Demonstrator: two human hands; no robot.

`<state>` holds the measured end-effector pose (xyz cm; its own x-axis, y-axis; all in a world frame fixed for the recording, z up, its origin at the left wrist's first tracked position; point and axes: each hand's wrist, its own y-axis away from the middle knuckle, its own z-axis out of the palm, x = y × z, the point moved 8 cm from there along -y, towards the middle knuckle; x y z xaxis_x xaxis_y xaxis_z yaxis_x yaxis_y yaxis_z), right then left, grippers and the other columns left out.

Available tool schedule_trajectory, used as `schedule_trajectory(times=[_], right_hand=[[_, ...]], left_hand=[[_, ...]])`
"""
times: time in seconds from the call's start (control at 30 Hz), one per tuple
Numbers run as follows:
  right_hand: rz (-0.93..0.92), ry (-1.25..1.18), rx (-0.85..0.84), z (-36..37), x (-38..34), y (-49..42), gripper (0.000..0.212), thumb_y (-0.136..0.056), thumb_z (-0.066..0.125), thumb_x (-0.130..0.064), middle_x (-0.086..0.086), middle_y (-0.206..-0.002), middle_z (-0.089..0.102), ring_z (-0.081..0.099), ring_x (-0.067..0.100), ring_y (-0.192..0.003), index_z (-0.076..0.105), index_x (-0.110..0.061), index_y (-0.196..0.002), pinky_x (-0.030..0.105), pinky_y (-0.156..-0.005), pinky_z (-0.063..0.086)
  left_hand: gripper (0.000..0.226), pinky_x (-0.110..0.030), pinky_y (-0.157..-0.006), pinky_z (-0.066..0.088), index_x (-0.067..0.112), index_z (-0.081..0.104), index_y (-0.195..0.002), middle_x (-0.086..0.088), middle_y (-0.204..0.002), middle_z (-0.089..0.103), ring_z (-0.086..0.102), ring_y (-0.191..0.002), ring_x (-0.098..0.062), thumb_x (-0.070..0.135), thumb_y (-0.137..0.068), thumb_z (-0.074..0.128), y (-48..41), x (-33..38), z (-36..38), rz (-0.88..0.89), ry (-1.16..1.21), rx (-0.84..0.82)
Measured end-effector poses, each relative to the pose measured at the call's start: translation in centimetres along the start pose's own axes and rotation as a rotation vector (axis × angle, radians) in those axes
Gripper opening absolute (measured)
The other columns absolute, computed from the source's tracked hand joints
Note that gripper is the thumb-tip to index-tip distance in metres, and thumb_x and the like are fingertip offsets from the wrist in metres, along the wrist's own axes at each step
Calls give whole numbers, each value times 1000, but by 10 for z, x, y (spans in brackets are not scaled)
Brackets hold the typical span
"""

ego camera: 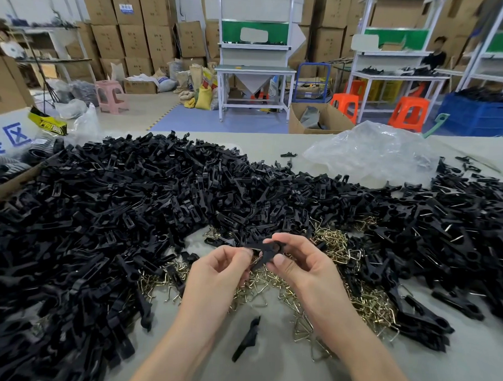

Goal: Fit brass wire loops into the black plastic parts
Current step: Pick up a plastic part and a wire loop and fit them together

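Black plastic part (266,250): held above the brass wire loop pile (363,304), pinched by the right hand (296,261). The left hand (221,264) pinches a loop (257,258) against it.
Heap of black parts (114,213): crowds the pile's left, back and right.
Loose part (248,338): nearer than the pile.
Clear bag (373,155): far behind.

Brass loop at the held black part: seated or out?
Cannot tell. The left hand pinches a brass loop against the black plastic part, which the right hand grips; fingers hide the joint.
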<state>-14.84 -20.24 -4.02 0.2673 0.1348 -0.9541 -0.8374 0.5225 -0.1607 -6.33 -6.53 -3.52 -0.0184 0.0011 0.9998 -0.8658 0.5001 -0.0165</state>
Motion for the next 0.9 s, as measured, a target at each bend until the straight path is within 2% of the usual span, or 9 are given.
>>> schedule_trajectory(times=[0.13,0.27,0.37,0.47,0.6,0.73,0.8,0.83,0.9], right_hand=[[2,-18,-14,0,0,0,33,-91,67,-1,4,-108,76,73,17,-103,77,-31,-102,22,-87,56],[48,-81,-51,2,5,0,26,-84,76,-18,4,-106,77,73,17,-101,78,-29,-107,22,-87,56],[62,-49,-148,10,9,3,29,-86,76,-24,6,-92,75,69,19,-85,75,-24,-115,28,-79,58],[103,-38,-224,16,12,6,40,-85,80,-36,8,-78,69,62,19,-65,73,-20,-122,36,-62,58],[167,20,-330,18,10,13,41,-92,75,-34,8,-72,68,62,24,-53,68,-23,-130,38,-60,56],[184,56,-373,24,4,19,40,-93,73,-28,13,-86,74,68,26,-59,67,-21,-132,48,-69,53],[202,54,-345,24,3,20,38,-92,72,-21,2,-97,78,74,23,-72,69,-15,-129,57,-88,55],[209,49,-333,22,3,21,36,-92,71,-16,-1,-102,78,76,22,-82,70,-11,-128,53,-97,53],[212,68,-333,22,0,22,34,-93,68,-9,3,-107,77,75,22,-99,69,-7,-127,33,-101,53]], left_hand=[[22,-19,-60,44,26,72,-69,5,-66,62,54,-61,-9,30,-89,69,-1,-5,3,-37,20,-43],[10,-25,-52,51,10,72,-83,-8,-72,66,60,-58,-15,20,-87,71,1,-12,21,-192,315,-188],[22,-27,-53,52,5,71,-82,-9,-70,62,61,-60,-17,26,-83,77,4,-8,32,-156,405,-301],[38,-30,-53,52,13,74,-84,-6,-70,60,62,-65,-20,51,-79,77,13,-6,42,-153,408,-465],[77,-30,-51,49,3,64,-102,-4,-72,57,61,-65,-22,77,-81,60,20,-13,48,-189,287,-641],[77,-30,-53,48,6,61,-112,3,-63,49,60,-60,-21,78,-89,45,20,-15,44,-137,200,-663],[84,-31,-54,48,-2,52,-115,5,-59,43,55,-53,-21,78,-91,42,20,-17,42,-118,153,-665],[86,-32,-55,47,-4,49,-114,6,-58,41,52,-49,-20,79,-90,43,19,-18,41,-105,120,-656],[89,-33,-58,47,-5,48,-110,6,-58,39,50,-46,-19,82,-88,42,19,-19,38,-84,56,-641]])
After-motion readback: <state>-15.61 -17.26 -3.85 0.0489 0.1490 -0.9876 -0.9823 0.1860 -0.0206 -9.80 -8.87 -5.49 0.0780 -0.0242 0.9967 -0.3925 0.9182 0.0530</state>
